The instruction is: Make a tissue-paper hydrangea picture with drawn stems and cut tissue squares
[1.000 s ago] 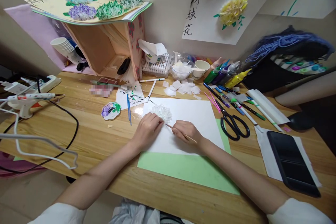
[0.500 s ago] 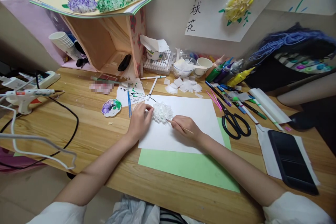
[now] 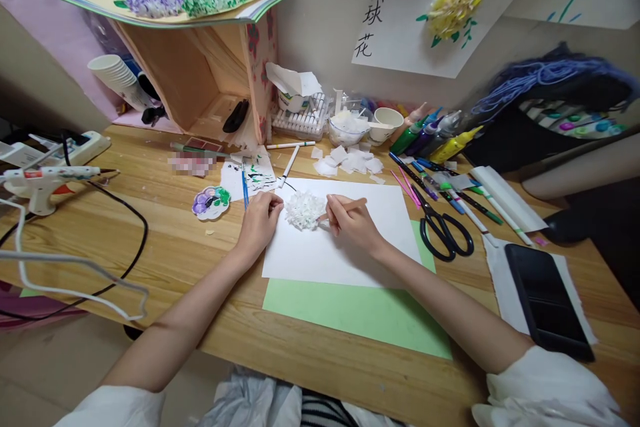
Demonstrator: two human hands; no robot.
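Observation:
My right hand (image 3: 350, 221) grips a thin wooden stick (image 3: 355, 204), its tip at the right side of a ruffled white paper flower (image 3: 303, 211). The flower sits on a white paper sheet (image 3: 345, 253), with a short dark line drawn above it. At the sheet's left edge rests my left hand (image 3: 259, 221), fingers curled and thumb pressed against them. Whether something is pinched there is hidden. Under the white sheet lies a green sheet (image 3: 350, 320).
Black scissors (image 3: 445, 230) and pens lie to the right, near a dark phone-like slab (image 3: 547, 303). Behind are small paper squares (image 3: 355, 161), a bowl (image 3: 349, 128) and paint bottles (image 3: 425, 133). A glue gun (image 3: 45, 183) with cables and a palette (image 3: 211, 203) are on the left.
My right hand has shifted slightly up, and the stick has swung so its back end points up and right. My left hand has moved a little left, away from the flower.

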